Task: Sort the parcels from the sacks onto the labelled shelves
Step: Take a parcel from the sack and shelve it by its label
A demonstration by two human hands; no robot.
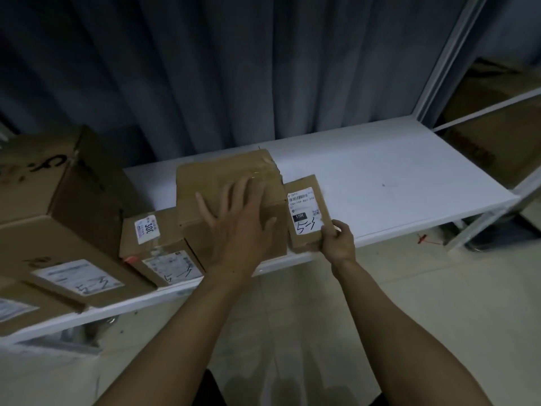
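Parcels on white shelf [380, 177] | my left hand [240, 227] spread flat on taped box [228, 183] | my right hand [336, 238] pinching small labelled parcel [304, 212] at its near corner, just right of taped box, touching it | bigger boxes [58, 215] further left

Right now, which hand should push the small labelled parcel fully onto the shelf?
Right. The right hand already grips the small labelled parcel at its near corner on the shelf; the left hand lies open on the taped box.
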